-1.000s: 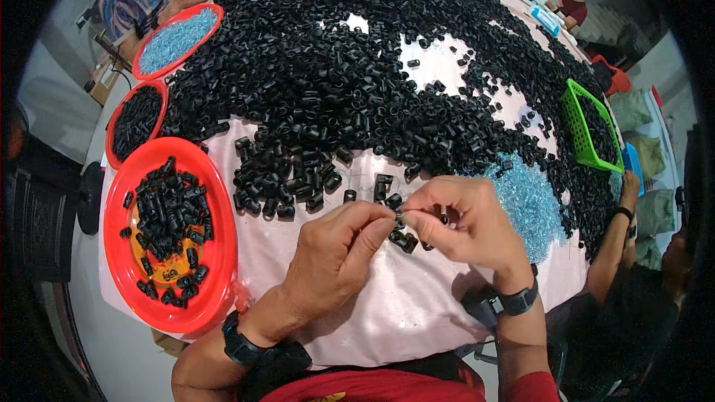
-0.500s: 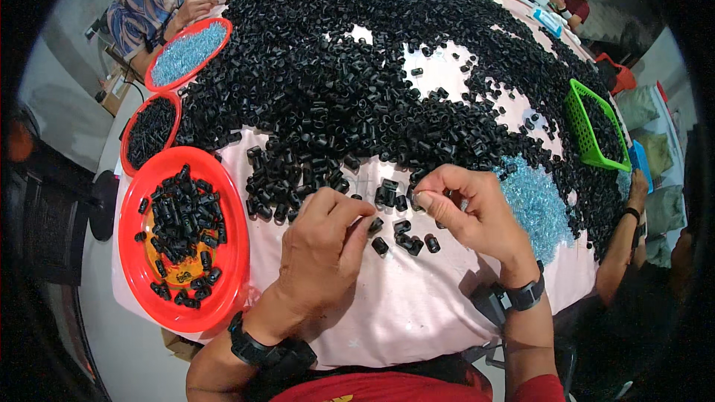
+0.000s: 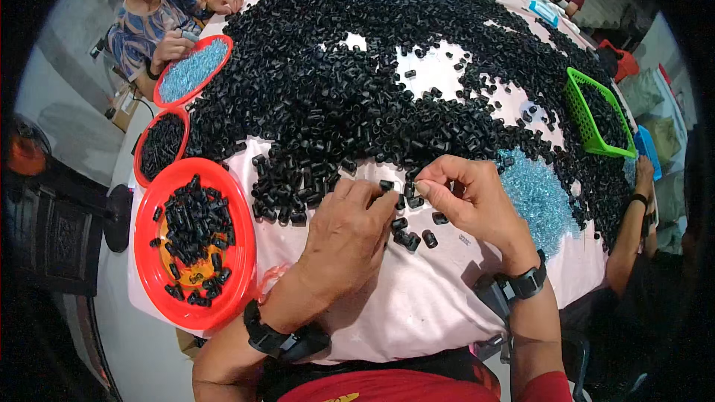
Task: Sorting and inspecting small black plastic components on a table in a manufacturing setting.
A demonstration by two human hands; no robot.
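Observation:
My left hand (image 3: 344, 234) is closed, index finger and thumb together beside several short black plastic tube pieces (image 3: 411, 240) on the pink cloth. Whatever is between those fingertips is hidden. Opposite it, my right hand (image 3: 471, 205) pinches thumb against forefinger just above the same loose pieces; anything held there is too small to name. A large heap of the same black pieces (image 3: 328, 97) spreads beyond both hands. To the right of my right hand lies a pile of small clear bluish pieces (image 3: 538, 197).
At left, a red oval basin (image 3: 246, 253) holds black pieces. Behind it are a red bowl of dark thin parts (image 3: 162, 147) and a red tray of clear pieces (image 3: 192, 71). A green basket (image 3: 582, 115) stands at right. Co-workers sit left, far right and near right.
My left hand has moved right and slightly up, closer to my right hand. My right hand stays pinched in nearly the same place. The left co-worker's hands have moved apart, one now at the clear pieces.

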